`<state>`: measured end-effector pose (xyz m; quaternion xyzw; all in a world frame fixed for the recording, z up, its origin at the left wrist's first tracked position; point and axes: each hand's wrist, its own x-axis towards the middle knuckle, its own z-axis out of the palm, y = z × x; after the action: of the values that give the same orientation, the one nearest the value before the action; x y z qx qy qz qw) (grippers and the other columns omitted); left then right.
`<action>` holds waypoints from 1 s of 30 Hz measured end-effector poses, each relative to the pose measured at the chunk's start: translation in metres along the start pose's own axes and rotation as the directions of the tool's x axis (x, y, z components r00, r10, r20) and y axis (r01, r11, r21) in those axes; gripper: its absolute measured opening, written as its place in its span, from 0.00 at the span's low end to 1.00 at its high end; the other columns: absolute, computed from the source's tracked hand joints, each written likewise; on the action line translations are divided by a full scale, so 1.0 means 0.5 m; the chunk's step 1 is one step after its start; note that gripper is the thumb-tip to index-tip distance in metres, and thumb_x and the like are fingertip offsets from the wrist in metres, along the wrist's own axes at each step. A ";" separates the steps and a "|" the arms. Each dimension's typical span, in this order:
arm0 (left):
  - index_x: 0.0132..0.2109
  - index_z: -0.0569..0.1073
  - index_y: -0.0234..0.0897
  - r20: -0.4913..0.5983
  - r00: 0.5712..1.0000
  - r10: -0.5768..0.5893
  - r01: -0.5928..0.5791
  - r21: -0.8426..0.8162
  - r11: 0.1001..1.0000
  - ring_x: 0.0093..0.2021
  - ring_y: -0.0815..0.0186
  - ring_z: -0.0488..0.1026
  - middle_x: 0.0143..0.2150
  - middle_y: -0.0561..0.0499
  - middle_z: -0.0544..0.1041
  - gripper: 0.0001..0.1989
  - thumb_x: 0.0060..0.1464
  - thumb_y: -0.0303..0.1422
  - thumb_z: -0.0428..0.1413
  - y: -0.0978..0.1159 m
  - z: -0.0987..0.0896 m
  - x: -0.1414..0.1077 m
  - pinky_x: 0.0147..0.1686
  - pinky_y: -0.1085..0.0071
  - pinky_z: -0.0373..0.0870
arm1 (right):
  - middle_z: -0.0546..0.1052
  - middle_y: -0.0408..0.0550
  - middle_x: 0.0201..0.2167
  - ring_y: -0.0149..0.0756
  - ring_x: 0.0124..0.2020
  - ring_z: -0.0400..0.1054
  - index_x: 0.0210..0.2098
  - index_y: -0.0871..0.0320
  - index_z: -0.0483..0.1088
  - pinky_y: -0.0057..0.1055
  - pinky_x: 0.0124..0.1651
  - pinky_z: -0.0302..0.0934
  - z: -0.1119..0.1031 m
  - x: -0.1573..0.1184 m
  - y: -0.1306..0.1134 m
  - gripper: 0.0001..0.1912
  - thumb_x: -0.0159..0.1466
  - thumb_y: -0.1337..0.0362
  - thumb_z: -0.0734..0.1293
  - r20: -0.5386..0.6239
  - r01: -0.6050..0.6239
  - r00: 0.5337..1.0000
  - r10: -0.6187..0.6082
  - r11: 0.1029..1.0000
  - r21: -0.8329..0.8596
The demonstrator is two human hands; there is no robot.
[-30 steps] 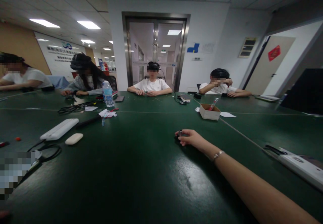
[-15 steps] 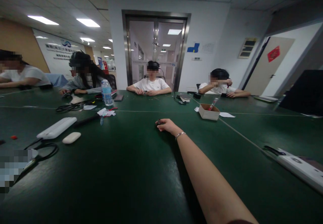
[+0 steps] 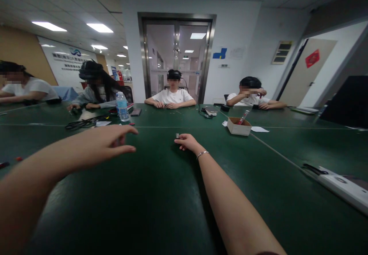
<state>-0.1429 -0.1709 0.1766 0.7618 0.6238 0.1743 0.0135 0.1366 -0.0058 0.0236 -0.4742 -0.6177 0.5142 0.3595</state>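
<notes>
My right hand [image 3: 188, 142], with a bracelet at the wrist, rests low over the green table [image 3: 161, 178]. Its fingers are closed on a small dark object with a metallic top [image 3: 177, 136]; its exact kind is too small to make out. To the left, my left hand [image 3: 112, 142] reaches in above the table. Thumb and index finger are apart, and nothing shows between them. The left hand and forearm hide part of the table behind them.
A water bottle [image 3: 122, 107] stands beyond my left hand, near black cables [image 3: 86, 122]. An open box [image 3: 239, 127] holding a tube-like item sits to the right. A white power strip [image 3: 342, 188] lies at the right edge. Several people sit across the table, one person [image 3: 174, 96] straight ahead.
My left hand has come into view from the left, covering the white objects there. My right hand stays nearly in place, and the small object in it now appears turned more upright.
</notes>
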 end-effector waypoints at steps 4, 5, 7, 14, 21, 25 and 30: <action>0.46 0.71 0.42 0.285 0.884 0.371 -0.354 -0.111 0.929 0.32 0.66 0.69 0.33 0.52 0.71 0.20 0.47 0.46 0.53 0.082 0.118 0.135 0.31 0.75 0.63 | 0.69 0.41 0.18 0.26 0.14 0.66 0.34 0.64 0.66 0.16 0.12 0.60 -0.002 -0.013 0.012 0.07 0.57 0.73 0.69 -0.030 0.045 0.999 -0.044 0.998 0.031; 0.46 0.70 0.42 0.222 0.885 0.408 -0.386 -0.140 0.912 0.34 0.65 0.69 0.35 0.50 0.71 0.20 0.48 0.45 0.53 0.093 0.158 0.167 0.34 0.74 0.63 | 0.69 0.40 0.17 0.27 0.14 0.66 0.33 0.64 0.66 0.16 0.11 0.60 -0.004 -0.016 0.013 0.07 0.56 0.73 0.69 -0.008 0.056 0.998 -0.056 0.998 0.021; 0.50 0.67 0.41 0.081 0.910 0.407 -0.383 -0.213 0.899 0.37 0.64 0.69 0.42 0.48 0.69 0.23 0.48 0.46 0.52 0.102 0.239 0.218 0.38 0.71 0.64 | 0.68 0.39 0.16 0.27 0.14 0.66 0.33 0.64 0.66 0.17 0.12 0.60 -0.007 -0.020 0.013 0.08 0.55 0.73 0.70 0.018 0.078 0.997 -0.078 0.997 0.002; 0.46 0.67 0.41 -0.077 0.959 0.271 -0.279 -0.403 0.872 0.42 0.64 0.67 0.43 0.49 0.69 0.16 0.57 0.41 0.42 0.092 0.413 0.240 0.43 0.68 0.63 | 0.68 0.38 0.14 0.26 0.14 0.66 0.31 0.65 0.68 0.16 0.13 0.60 -0.008 -0.009 0.015 0.08 0.53 0.75 0.71 0.057 0.061 0.997 -0.056 0.995 -0.084; 0.41 0.68 0.38 -0.002 0.986 0.165 -0.141 -0.532 0.835 0.36 0.65 0.68 0.36 0.50 0.72 0.15 0.55 0.42 0.45 0.077 0.435 0.232 0.35 0.71 0.63 | 0.73 0.45 0.23 0.26 0.20 0.69 0.34 0.68 0.70 0.18 0.26 0.68 -0.033 -0.024 0.006 0.09 0.52 0.79 0.70 0.185 -0.062 0.982 0.031 0.985 0.164; 0.40 0.69 0.37 -0.019 0.986 0.167 -0.143 -0.615 0.775 0.34 0.66 0.69 0.34 0.51 0.72 0.14 0.53 0.41 0.48 0.064 0.444 0.242 0.35 0.71 0.64 | 0.74 0.49 0.28 0.30 0.28 0.73 0.39 0.68 0.69 0.24 0.36 0.70 -0.051 -0.034 0.004 0.12 0.54 0.81 0.67 0.232 -0.113 0.972 0.033 0.932 0.344; 0.41 0.68 0.37 -0.017 0.984 0.177 -0.135 -0.720 0.680 0.33 0.68 0.70 0.33 0.51 0.72 0.11 0.52 0.36 0.50 0.054 0.463 0.261 0.37 0.70 0.66 | 0.74 0.51 0.32 0.31 0.29 0.73 0.42 0.67 0.68 0.25 0.37 0.71 -0.056 -0.028 0.016 0.14 0.56 0.82 0.65 0.177 -0.063 0.984 -0.015 0.901 0.429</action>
<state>-0.0312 -0.0068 -0.0018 0.7505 0.4382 0.3840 0.3119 0.1684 -0.0109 0.0221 -0.3427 -0.5114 0.6828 0.3935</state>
